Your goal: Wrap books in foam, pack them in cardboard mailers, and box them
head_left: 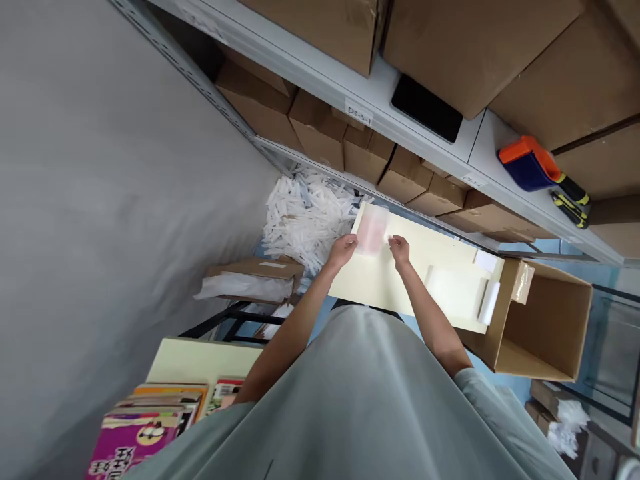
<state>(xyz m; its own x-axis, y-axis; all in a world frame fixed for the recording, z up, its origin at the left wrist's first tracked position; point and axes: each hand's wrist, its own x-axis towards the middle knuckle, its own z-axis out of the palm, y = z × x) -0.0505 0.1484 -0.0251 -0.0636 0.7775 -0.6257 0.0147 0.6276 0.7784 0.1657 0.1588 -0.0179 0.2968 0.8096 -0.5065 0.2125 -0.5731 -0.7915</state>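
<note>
A flat translucent sleeve (373, 230) with something pinkish inside lies at the left end of the cream tabletop (373, 283). My left hand (343, 250) is at its left edge, fingers closed in a pinch on that edge. On the other side, just right of the sleeve, my right hand (399, 248) hovers with thumb and fingers pinched together. Something small and pale may be between those fingertips, too small to make out. A white sheet with a rolled end (489, 302) lies further right on the same tabletop.
White paper strips (310, 217) are heaped left of the table. An open cardboard box (543, 320) stands at its right end. Shelving above holds cartons (480, 53), a black phone (427, 108), an orange-and-blue tape dispenser (530, 163) and a cutter (570, 209). Books (140, 433) are stacked lower left.
</note>
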